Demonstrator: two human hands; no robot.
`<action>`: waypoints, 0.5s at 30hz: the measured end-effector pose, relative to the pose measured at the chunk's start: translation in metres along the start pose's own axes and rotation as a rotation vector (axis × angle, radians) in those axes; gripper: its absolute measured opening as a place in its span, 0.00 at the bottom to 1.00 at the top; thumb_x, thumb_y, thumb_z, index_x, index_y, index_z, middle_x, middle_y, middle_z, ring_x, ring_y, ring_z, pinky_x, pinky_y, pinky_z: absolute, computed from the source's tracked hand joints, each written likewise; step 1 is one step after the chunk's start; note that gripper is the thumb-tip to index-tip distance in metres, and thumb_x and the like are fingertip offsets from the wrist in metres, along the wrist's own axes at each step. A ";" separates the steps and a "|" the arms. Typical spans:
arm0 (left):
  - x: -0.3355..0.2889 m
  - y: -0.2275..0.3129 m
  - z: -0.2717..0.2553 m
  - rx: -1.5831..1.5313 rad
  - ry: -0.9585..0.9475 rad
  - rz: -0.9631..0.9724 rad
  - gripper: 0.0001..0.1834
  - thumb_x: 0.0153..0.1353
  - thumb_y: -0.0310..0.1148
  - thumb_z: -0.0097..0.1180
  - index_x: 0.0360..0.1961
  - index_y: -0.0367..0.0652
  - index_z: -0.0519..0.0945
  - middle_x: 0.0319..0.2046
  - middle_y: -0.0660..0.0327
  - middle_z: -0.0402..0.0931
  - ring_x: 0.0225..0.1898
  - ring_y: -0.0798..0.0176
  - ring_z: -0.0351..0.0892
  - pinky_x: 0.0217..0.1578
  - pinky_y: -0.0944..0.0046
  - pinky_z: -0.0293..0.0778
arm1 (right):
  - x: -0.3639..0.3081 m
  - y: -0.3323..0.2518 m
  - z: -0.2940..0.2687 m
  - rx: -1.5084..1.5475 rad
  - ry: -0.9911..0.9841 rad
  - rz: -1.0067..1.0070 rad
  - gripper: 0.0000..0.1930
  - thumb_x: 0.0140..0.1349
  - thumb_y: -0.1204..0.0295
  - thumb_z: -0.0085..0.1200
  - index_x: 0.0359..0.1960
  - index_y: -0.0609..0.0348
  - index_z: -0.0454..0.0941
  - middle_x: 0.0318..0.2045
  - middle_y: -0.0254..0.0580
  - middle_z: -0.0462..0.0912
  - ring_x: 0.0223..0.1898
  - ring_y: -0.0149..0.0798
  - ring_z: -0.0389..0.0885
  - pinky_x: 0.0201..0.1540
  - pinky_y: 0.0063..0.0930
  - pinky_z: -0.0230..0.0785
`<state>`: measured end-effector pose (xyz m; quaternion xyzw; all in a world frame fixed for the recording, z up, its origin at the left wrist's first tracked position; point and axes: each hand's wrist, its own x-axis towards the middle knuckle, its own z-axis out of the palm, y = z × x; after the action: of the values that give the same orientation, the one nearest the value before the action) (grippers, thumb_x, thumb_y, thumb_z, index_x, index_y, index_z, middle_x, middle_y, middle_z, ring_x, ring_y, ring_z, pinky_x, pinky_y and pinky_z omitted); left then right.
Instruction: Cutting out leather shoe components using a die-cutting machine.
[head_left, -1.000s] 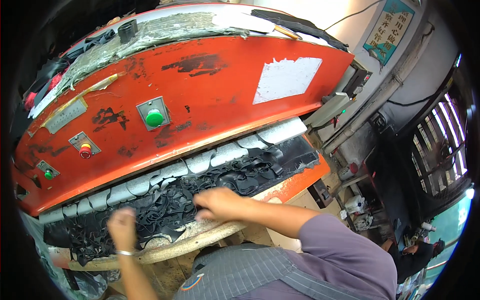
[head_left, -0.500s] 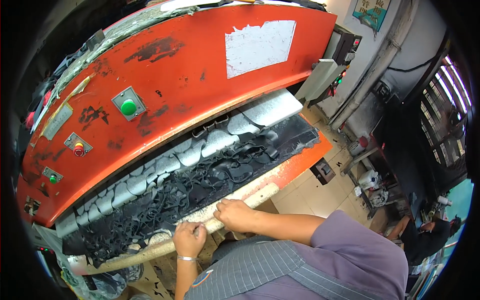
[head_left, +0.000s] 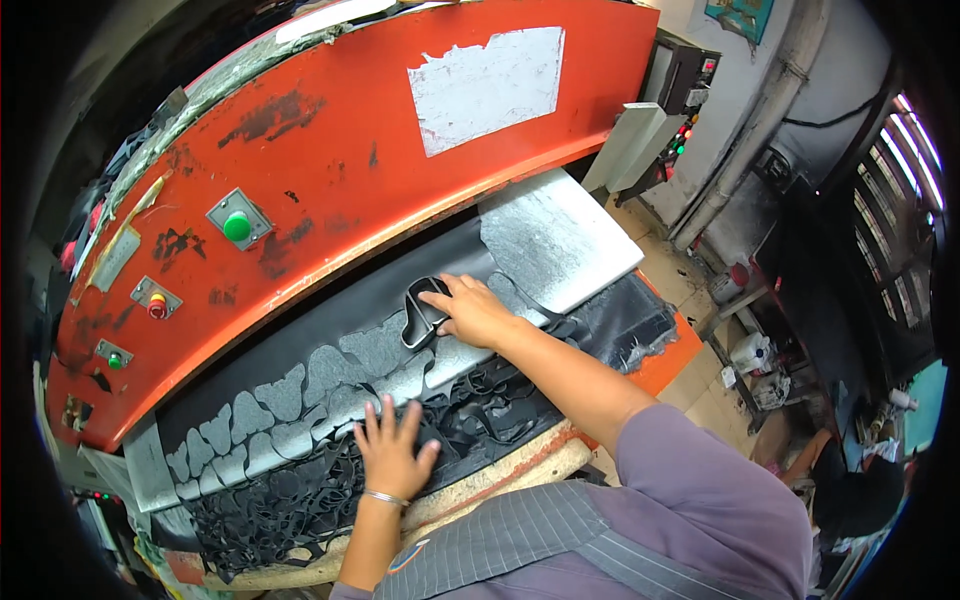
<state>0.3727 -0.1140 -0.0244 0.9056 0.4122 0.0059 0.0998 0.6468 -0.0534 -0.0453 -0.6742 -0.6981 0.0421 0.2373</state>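
My right hand (head_left: 478, 314) is closed around a cutting die (head_left: 411, 328), a dark metal outline with a wall across its inside. The die stands on a black sheet (head_left: 330, 290) beside several grey curved shapes (head_left: 332, 374). Fingers spread, my left hand (head_left: 392, 456) is over a heap of black cut scraps (head_left: 275, 505) and holds nothing; whether it touches them I cannot tell. Sheet and shapes lie on a pale cutting board (head_left: 560, 225), bare at its right end.
Behind the board rises a red press (head_left: 350, 120) with a green button (head_left: 237, 227) and a red stop button (head_left: 157, 306). A pale padded bar (head_left: 520, 462) runs along the front. At far right another person (head_left: 850, 485) is beside a dark bench.
Both hands have left the padded bar. My right hand has moved up onto the die, while my left has opened above the scraps. More of the board and black sheet shows outside the press.
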 end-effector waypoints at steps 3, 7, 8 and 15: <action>-0.024 0.008 0.011 -0.140 -0.260 0.081 0.34 0.58 0.53 0.53 0.66 0.63 0.64 0.71 0.48 0.47 0.71 0.35 0.37 0.61 0.24 0.37 | -0.011 0.018 -0.006 0.177 -0.011 -0.018 0.23 0.50 0.67 0.65 0.51 0.50 0.78 0.55 0.54 0.73 0.57 0.55 0.67 0.60 0.41 0.62; -0.063 0.000 -0.013 -0.272 -0.540 0.075 0.32 0.61 0.51 0.53 0.67 0.64 0.64 0.72 0.49 0.42 0.73 0.40 0.34 0.61 0.25 0.36 | -0.046 0.000 -0.039 0.376 -0.067 -0.058 0.21 0.50 0.68 0.64 0.49 0.51 0.78 0.55 0.55 0.73 0.52 0.56 0.70 0.56 0.44 0.64; -0.075 -0.011 -0.017 -0.365 -0.679 0.154 0.30 0.62 0.47 0.54 0.66 0.60 0.66 0.71 0.49 0.47 0.72 0.43 0.41 0.63 0.29 0.41 | -0.062 -0.004 -0.046 0.416 -0.067 -0.111 0.21 0.51 0.68 0.64 0.49 0.51 0.77 0.54 0.56 0.73 0.50 0.56 0.71 0.55 0.44 0.65; -0.115 -0.082 -0.078 -1.288 -0.249 -0.319 0.22 0.66 0.41 0.52 0.51 0.31 0.77 0.51 0.48 0.77 0.52 0.53 0.77 0.55 0.57 0.71 | -0.135 -0.015 -0.064 0.477 -0.446 -0.375 0.27 0.49 0.64 0.66 0.52 0.53 0.76 0.53 0.47 0.75 0.50 0.48 0.73 0.54 0.39 0.67</action>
<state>0.2280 -0.1341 0.0448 0.5873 0.4404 0.1315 0.6662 0.6546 -0.2014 -0.0201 -0.4349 -0.8144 0.3050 0.2334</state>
